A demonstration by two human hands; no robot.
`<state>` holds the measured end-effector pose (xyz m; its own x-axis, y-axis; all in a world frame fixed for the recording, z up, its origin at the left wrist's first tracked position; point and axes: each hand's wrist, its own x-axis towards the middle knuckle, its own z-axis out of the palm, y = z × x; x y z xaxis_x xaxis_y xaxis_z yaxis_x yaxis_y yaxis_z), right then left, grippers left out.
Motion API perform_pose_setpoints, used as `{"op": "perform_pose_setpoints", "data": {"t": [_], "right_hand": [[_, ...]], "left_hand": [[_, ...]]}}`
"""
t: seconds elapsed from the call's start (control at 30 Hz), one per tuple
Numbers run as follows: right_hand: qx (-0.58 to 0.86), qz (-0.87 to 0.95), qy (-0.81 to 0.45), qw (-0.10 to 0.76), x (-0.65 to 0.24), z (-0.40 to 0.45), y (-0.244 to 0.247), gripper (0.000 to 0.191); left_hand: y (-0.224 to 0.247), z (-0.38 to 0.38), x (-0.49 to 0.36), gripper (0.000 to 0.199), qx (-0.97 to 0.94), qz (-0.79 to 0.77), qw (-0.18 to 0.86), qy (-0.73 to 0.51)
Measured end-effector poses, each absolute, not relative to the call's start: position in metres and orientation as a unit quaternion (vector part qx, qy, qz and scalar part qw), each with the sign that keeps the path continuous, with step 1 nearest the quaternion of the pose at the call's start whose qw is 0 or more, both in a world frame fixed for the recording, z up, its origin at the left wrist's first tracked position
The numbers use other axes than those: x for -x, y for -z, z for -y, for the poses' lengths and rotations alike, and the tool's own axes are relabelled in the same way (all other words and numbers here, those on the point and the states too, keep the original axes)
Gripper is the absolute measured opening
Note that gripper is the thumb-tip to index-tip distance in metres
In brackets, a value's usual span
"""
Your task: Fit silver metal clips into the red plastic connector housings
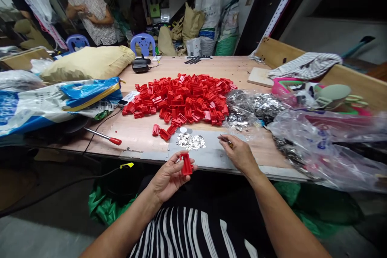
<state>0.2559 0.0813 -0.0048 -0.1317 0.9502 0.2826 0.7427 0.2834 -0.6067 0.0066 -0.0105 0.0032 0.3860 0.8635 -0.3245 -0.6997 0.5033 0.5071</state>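
Note:
A red plastic part with a hollow, box-like shape (186, 164) is gripped between the thumb and fingers of my left hand (169, 175), just off the table's front edge. My right hand (240, 153) is closed on a small thin tool (226, 141) over the grey board (211, 151). Between and beyond my hands lies a small pile of flat silvery metal pieces (191, 141). Behind it a large heap of red parts (187, 96) covers the middle of the table, with several loose ones at its near side.
Plastic bags of metal pieces (242, 107) and a pink basket (282, 90) are at the right. A red-tipped lever (115, 141), a white-blue sack (45, 105) and a beige sack (90, 62) stand at the left. A person (96, 16) is beyond the table.

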Motion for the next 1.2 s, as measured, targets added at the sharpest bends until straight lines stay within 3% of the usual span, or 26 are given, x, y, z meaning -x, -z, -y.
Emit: {"op": "perform_pose_setpoints", "data": {"t": [0.23, 0.63, 0.87, 1.2], "right_hand": [[0.65, 0.727, -0.095, 0.198, -0.303, -0.069, -0.004, 0.018], [0.697, 0.712, -0.005, 0.082, -0.277, -0.048, -0.003, 0.018], [0.693, 0.716, 0.026, 0.072, -0.277, -0.05, 0.0, 0.017], [0.686, 0.715, -0.065, 0.123, -0.283, -0.053, -0.004, 0.02]], "left_hand": [[0.004, 0.011, -0.007, 0.042, -0.178, -0.341, 0.796, -0.468], [0.002, 0.013, -0.009, 0.04, -0.217, -0.359, 0.769, -0.482], [0.002, 0.014, -0.01, 0.039, -0.211, -0.368, 0.764, -0.486], [0.004, 0.011, -0.011, 0.043, -0.231, -0.372, 0.744, -0.504]]}}
